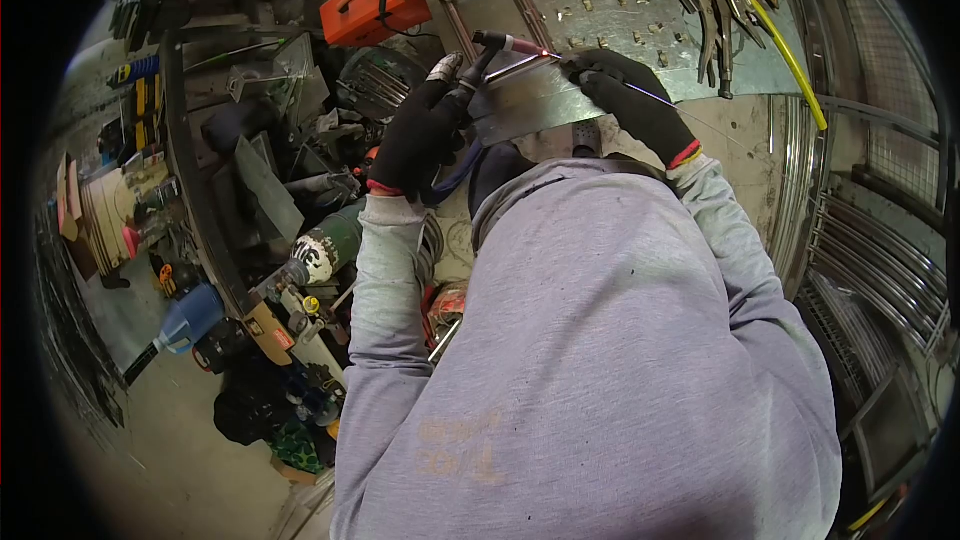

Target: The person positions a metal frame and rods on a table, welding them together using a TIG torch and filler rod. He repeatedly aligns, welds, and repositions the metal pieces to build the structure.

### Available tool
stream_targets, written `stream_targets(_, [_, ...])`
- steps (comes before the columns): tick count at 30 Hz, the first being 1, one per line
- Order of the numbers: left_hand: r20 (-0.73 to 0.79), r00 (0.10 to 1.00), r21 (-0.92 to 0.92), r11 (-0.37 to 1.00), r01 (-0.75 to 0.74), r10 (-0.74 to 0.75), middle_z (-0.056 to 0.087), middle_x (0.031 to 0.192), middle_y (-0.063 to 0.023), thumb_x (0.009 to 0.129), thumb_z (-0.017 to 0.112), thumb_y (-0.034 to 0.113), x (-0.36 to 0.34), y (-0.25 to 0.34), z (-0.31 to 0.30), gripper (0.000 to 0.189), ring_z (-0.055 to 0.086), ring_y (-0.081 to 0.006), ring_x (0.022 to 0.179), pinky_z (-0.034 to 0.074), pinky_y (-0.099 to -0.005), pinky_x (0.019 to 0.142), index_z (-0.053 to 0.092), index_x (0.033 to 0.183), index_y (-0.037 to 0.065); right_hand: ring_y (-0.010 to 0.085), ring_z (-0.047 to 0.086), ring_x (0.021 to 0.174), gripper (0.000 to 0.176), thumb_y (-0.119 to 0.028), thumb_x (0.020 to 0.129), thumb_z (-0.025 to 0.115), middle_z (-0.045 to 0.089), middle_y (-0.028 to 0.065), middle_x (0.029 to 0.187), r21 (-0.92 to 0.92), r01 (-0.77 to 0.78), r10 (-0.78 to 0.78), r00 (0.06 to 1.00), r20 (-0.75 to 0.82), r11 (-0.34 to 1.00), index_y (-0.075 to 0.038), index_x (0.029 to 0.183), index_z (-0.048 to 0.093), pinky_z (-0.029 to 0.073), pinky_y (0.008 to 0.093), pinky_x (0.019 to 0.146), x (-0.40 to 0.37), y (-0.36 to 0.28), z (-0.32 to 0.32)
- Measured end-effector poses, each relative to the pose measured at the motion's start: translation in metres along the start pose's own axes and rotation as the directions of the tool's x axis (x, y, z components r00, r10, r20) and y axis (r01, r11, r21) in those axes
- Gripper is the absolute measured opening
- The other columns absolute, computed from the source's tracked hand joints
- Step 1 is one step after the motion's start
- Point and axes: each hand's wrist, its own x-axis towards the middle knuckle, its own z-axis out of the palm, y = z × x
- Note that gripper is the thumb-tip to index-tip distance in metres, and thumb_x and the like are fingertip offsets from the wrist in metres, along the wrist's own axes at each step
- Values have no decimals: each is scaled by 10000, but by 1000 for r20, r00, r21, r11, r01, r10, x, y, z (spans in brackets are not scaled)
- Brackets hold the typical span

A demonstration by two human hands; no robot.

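My left hand, in a black glove with a white-wrapped fingertip, is closed around the handle of a TIG welding torch. The torch's reddish nozzle points right, and a small bright glow shows at its tip. Just under the nozzle lies a short shiny metal tube, its right end close to the fingers of my right hand. That hand, also gloved in black, is closed on a thin welding rod, which trails out to the lower right. The rod's front end is hidden by the glove.
The metal tabletop bears several small metal fittings, locking pliers and a yellow bar. An orange case stands at the back left. A green gas cylinder is left of my arm; metal tubes are racked at right.
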Motion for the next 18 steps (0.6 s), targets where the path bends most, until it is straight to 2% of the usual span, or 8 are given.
stream_targets(2, [7,1000,-9,1000,-1,1,639,960,7,1071,586,233,0,0,-1,621,564,-53,782,481,-233,674,418,1648,77,101,656,1037,370,-169,1080,605,746,65,1241,9,-9,9,1000,-8,1000,-7,1411,647,516,242,855,-2,2,-1])
stream_targets(4, [3,1000,11,1000,-5,5,638,967,7,1070,589,236,0,-1,-1,620,565,-54,793,482,-236,683,423,1645,73,139,682,1137,368,-160,1091,584,745,82,1275,169,48,-48,999,-6,984,-1,1417,640,510,250,880,-7,11,-4])
stream_targets(5, [4,1000,12,1000,-4,4,638,967,7,1070,589,236,1,-1,-1,620,565,-54,793,482,-236,683,423,1645,73,139,682,1137,368,-160,1091,584,745,82,1275,170,48,-47,999,-7,984,-1,1417,640,510,250,880,-9,8,-4])
stream_targets(7, [4,1000,9,1000,-17,17,641,979,6,1068,594,231,3,-3,-1,620,568,-55,815,484,-235,705,427,1643,69,166,664,1181,394,-126,1065,605,720,130,1296,280,61,-57,998,-24,958,38,1423,617,528,307,1067,-16,3,-4])
stream_targets(11, [-6,1000,2,1000,15,-15,645,988,2,1065,602,222,2,-5,0,622,571,-57,835,485,-235,724,429,1642,62,158,662,1191,391,-121,1067,604,723,122,1303,281,81,-77,997,-24,956,28,1428,618,524,301,1059,-13,10,-4])
stream_targets(13, [-8,1000,-6,1000,2,-2,649,991,-1,1063,607,218,2,-6,-1,630,573,-63,845,485,-236,747,423,1644,58,145,662,1191,388,-117,1062,609,729,95,1304,104,79,-76,997,-33,991,6,1430,625,523,288,1037,-10,16,-2])
stream_targets(17, [-2,999,32,999,-42,42,650,991,-2,1062,607,213,3,-7,-3,628,579,-72,852,491,-249,766,427,1642,57,127,661,1178,392,-127,1047,628,734,70,1304,71,100,-96,994,-48,992,-21,1425,639,526,277,1011,-11,10,0])
stream_targets(18, [-5,999,53,998,-39,40,651,991,-3,1060,608,212,3,-5,-3,626,581,-75,856,493,-255,774,432,1640,55,138,652,1212,412,-88,1033,600,718,78,1338,44,76,-75,997,-27,996,-8,1436,630,509,291,1056,-12,5,0])
